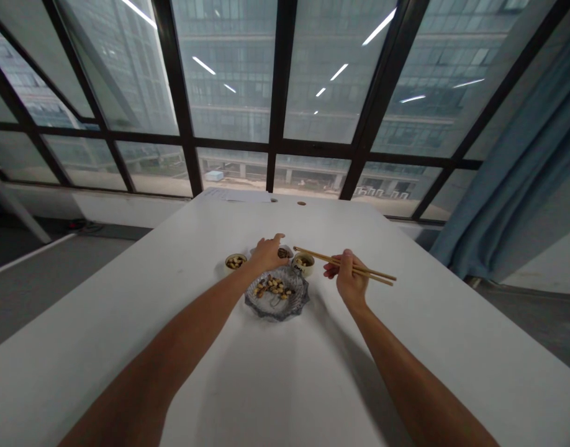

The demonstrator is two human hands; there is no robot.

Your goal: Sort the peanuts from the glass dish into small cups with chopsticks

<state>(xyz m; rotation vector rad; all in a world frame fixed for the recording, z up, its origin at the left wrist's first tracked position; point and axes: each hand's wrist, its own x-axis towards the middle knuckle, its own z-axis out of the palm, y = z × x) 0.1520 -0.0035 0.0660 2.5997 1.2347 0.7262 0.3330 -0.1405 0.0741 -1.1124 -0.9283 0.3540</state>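
A scalloped glass bowl (276, 308) holding several nuts stands mid-table. Behind it are a small cup of nuts (235, 262) on the left, a small bowl with dark pieces (285, 252) and another small cup (303, 263) on the right. My left hand (269, 253) reaches over the back of the glass bowl, fingers apart around the small bowl with dark pieces; whether it touches that bowl is hard to see. Wooden chopsticks (378, 274) are gripped in my right hand (350, 277), their tips over the right cup.
The white table (196, 347) stretches toward large windows. Papers (248, 196) and a small brown round object (302, 203) lie at its far end. A blue curtain (513, 167) hangs on the right.
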